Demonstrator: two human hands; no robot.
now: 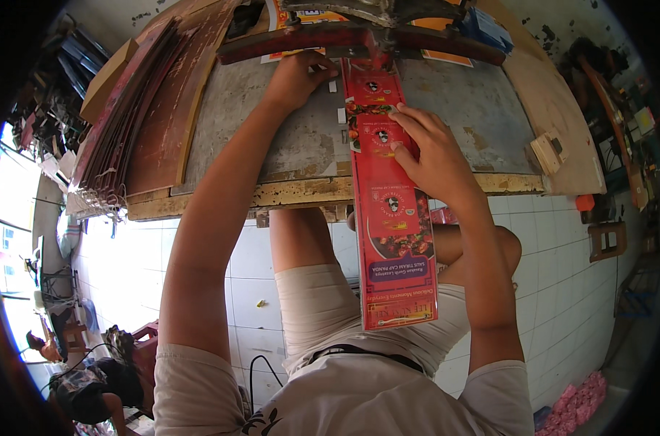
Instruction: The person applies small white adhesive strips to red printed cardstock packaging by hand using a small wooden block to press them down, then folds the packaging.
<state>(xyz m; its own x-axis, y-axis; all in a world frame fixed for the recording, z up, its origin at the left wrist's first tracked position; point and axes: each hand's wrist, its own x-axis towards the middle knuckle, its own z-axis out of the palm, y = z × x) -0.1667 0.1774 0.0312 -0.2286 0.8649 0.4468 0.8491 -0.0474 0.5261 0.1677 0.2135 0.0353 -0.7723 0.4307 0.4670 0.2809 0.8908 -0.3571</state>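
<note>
A long, glossy red printed card strip [388, 163] runs from beneath the red metal bar [301, 45] of a press-like machine, across the grey worktop. Its near end juts past the table edge above my lap. My right hand [433, 154] lies on the strip's right side, fingers stretched out and thumb resting on the print. Left of the strip's far end, my left hand [301, 78] touches down near the bar with thumb and forefinger pinched together; whatever is between the tips is too small to see. Small white tabs [341, 116] sit on the worktop along the strip's left edge.
Brown boards [137, 109] stand stacked at the table's left. A small wooden block [549, 151] sits at the right edge of the worktop [468, 131]. Behind the bar is a blue box [487, 30]. Another person [97, 381] is at the lower left; pink material [577, 403] lies on the floor.
</note>
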